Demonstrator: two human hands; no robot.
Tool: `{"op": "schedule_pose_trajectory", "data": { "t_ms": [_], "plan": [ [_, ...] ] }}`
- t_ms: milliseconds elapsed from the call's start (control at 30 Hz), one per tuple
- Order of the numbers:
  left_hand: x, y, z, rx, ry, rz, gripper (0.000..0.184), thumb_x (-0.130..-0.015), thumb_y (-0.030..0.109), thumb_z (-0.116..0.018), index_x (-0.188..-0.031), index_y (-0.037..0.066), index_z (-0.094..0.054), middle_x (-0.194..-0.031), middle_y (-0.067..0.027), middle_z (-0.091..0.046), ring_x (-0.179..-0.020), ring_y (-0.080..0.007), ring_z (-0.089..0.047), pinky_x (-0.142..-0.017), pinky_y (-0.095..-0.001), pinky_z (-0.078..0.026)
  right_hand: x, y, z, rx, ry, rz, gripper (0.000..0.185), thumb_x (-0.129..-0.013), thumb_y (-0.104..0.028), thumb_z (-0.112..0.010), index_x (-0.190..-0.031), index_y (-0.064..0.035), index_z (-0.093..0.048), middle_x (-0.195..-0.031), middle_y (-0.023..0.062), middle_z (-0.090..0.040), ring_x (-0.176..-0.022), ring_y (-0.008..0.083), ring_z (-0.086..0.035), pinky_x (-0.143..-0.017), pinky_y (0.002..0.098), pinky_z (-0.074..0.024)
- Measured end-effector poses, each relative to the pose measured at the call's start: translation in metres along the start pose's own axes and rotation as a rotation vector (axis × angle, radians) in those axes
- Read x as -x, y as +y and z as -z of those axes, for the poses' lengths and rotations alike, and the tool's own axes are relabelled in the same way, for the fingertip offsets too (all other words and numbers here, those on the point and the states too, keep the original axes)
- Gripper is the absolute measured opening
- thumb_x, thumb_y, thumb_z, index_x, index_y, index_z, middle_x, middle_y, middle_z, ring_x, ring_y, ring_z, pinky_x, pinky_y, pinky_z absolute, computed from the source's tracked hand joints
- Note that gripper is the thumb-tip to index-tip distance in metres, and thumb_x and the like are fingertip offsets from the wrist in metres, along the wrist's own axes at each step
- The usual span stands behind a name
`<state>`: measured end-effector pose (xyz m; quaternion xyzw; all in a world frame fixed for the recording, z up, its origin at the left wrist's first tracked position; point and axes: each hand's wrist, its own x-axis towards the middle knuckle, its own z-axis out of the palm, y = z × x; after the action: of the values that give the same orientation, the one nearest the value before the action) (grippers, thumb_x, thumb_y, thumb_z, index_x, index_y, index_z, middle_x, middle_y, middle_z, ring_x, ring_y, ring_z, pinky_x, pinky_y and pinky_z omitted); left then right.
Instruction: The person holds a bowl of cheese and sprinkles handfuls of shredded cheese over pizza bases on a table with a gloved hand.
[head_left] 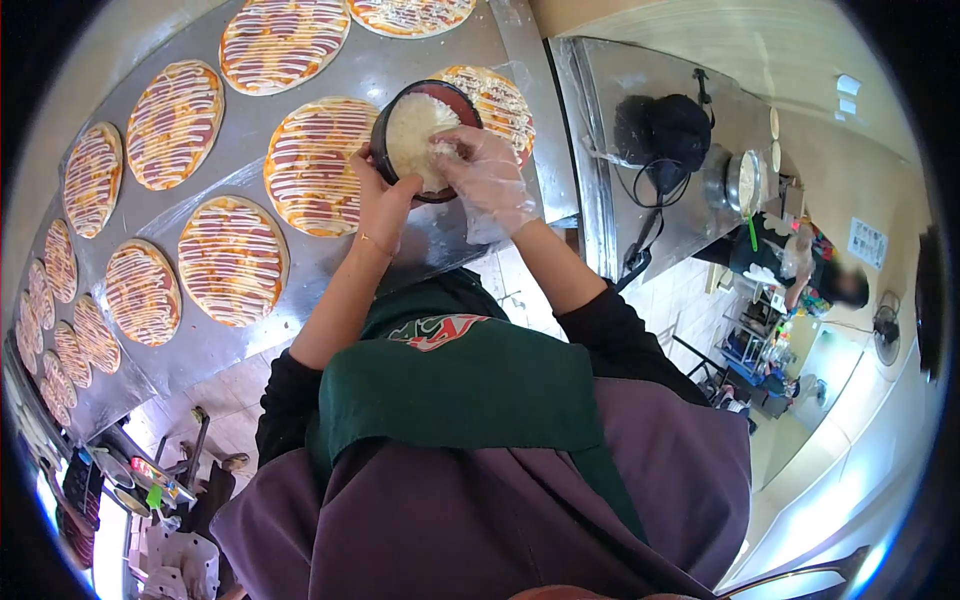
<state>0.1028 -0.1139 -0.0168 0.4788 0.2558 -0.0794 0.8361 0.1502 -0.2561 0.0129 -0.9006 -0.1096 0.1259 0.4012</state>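
Note:
My left hand (385,205), bare with a thin bracelet at the wrist, grips a dark round bowl (380,152) from its near left side, thumb on the rim. Inside lies a heap of white grated cheese (412,135). Over the bowl's right side, my right hand (480,175) wears a clear plastic glove; its fingers are curled together on some of the cheese. Partly hidden behind the bowl is a pizza (505,105) sprinkled with white shreds. Just left of the bowl lies another pizza (315,165) with orange sauce and white stripes, no shreds visible on it.
Several more striped pizzas (232,260) cover the metal table (215,355) to the left. Right of a gap, a second metal counter (620,215) bears a black bag (680,135) with straps and a metal pot (742,180). Another person (800,255) is at the far right.

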Motion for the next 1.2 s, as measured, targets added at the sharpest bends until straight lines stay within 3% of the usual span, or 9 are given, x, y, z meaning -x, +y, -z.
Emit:
{"op": "schedule_pose_trajectory", "data": {
  "t_ms": [67,167,267,367,567,833,1067,1133,1200],
  "plan": [
    [0.000,0.004,0.003,0.002,0.010,0.002,0.062,-0.071,-0.002,-0.055,-0.124,0.007,-0.024,-0.113,-0.0139,-0.047,-0.094,-0.0227,-0.058,-0.071,-0.0339,-0.056,-0.001,0.006,0.006,-0.137,-0.018,-0.153,0.024,-0.077,-0.015,-0.066,-0.099,-0.0041,-0.066,-0.093,0.0137,-0.065,-0.088,0.0269,-0.062,-0.082,0.0352,-0.0486],
    [0.003,0.019,0.007,-0.004,0.083,0.031,0.059,-0.072,-0.004,-0.052,-0.124,0.008,-0.026,-0.114,-0.0131,-0.047,-0.093,-0.0237,-0.058,-0.071,-0.0343,-0.056,0.001,0.031,0.014,-0.663,0.030,-0.194,0.035,-0.074,-0.021,-0.072,-0.103,-0.0025,-0.064,-0.094,0.0070,-0.065,-0.086,0.0130,-0.061,-0.075,0.0242,-0.0505],
    [-0.003,0.019,0.022,0.010,0.102,0.031,0.059,-0.072,-0.005,-0.050,-0.124,0.007,-0.026,-0.115,-0.0130,-0.047,-0.093,-0.0235,-0.058,-0.070,-0.0349,-0.056,0.008,0.033,0.031,-0.562,0.080,-0.445,0.034,-0.074,-0.020,-0.071,-0.101,-0.0017,-0.065,-0.091,0.0079,-0.065,-0.082,0.0145,-0.061,-0.076,0.0251,-0.0500],
    [-0.005,0.027,0.031,0.030,0.127,-0.020,0.059,-0.073,-0.006,-0.049,-0.126,0.007,-0.026,-0.116,-0.0134,-0.046,-0.095,-0.0247,-0.057,-0.072,-0.0376,-0.057,0.006,0.080,0.031,-0.317,0.109,-0.309,0.030,-0.076,-0.020,-0.068,-0.100,-0.0032,-0.066,-0.088,0.0074,-0.066,-0.080,0.0152,-0.062,-0.074,0.0270,-0.0499],
    [-0.003,0.042,0.042,0.135,0.109,-0.036,0.062,-0.071,-0.006,-0.050,-0.126,0.006,-0.022,-0.116,-0.0162,-0.044,-0.091,-0.0247,-0.058,-0.067,-0.0333,-0.057,-0.028,0.073,0.041,0.094,0.216,-0.281,0.025,-0.080,-0.022,-0.065,-0.100,-0.0074,-0.067,-0.083,0.0093,-0.067,-0.077,0.0141,-0.062,-0.071,0.0261,-0.0483],
    [0.010,0.058,0.055,0.123,0.136,-0.025,0.051,-0.077,-0.005,-0.045,-0.124,0.009,-0.032,-0.113,-0.0115,-0.049,-0.094,-0.0223,-0.059,-0.070,-0.0331,-0.057,-0.026,0.078,0.043,0.225,0.212,-0.205,0.023,-0.081,-0.020,-0.062,-0.102,-0.0124,-0.068,-0.087,0.0100,-0.068,-0.078,0.0163,-0.063,-0.073,0.0280,-0.0486],
    [0.020,0.063,0.085,0.173,0.136,-0.044,0.057,-0.072,-0.008,-0.045,-0.124,0.009,-0.029,-0.114,-0.0128,-0.046,-0.092,-0.0229,-0.057,-0.069,-0.0336,-0.056,0.002,0.058,0.026,0.122,0.134,-0.362,0.024,-0.080,-0.016,-0.065,-0.102,-0.0053,-0.067,-0.090,0.0098,-0.069,-0.082,0.0138,-0.064,-0.074,0.0255,-0.0492],
    [0.021,0.065,0.091,0.193,0.138,-0.047,0.056,-0.072,-0.008,-0.045,-0.124,0.009,-0.030,-0.113,-0.0124,-0.046,-0.091,-0.0225,-0.057,-0.069,-0.0337,-0.056,0.000,0.046,0.019,-0.061,0.089,-0.381,0.025,-0.081,-0.018,-0.063,-0.103,-0.0066,-0.066,-0.091,0.0141,-0.067,-0.084,0.0223,-0.065,-0.078,0.0302,-0.0494],
    [0.024,0.067,0.093,0.211,0.143,-0.054,0.056,-0.072,-0.008,-0.045,-0.123,0.009,-0.030,-0.112,-0.0121,-0.047,-0.091,-0.0222,-0.057,-0.070,-0.0338,-0.055,-0.010,0.053,0.009,-0.055,0.044,-0.348,0.025,-0.081,-0.018,-0.063,-0.103,-0.0058,-0.066,-0.092,0.0135,-0.068,-0.084,0.0209,-0.065,-0.077,0.0296,-0.0493]
  ]
}}
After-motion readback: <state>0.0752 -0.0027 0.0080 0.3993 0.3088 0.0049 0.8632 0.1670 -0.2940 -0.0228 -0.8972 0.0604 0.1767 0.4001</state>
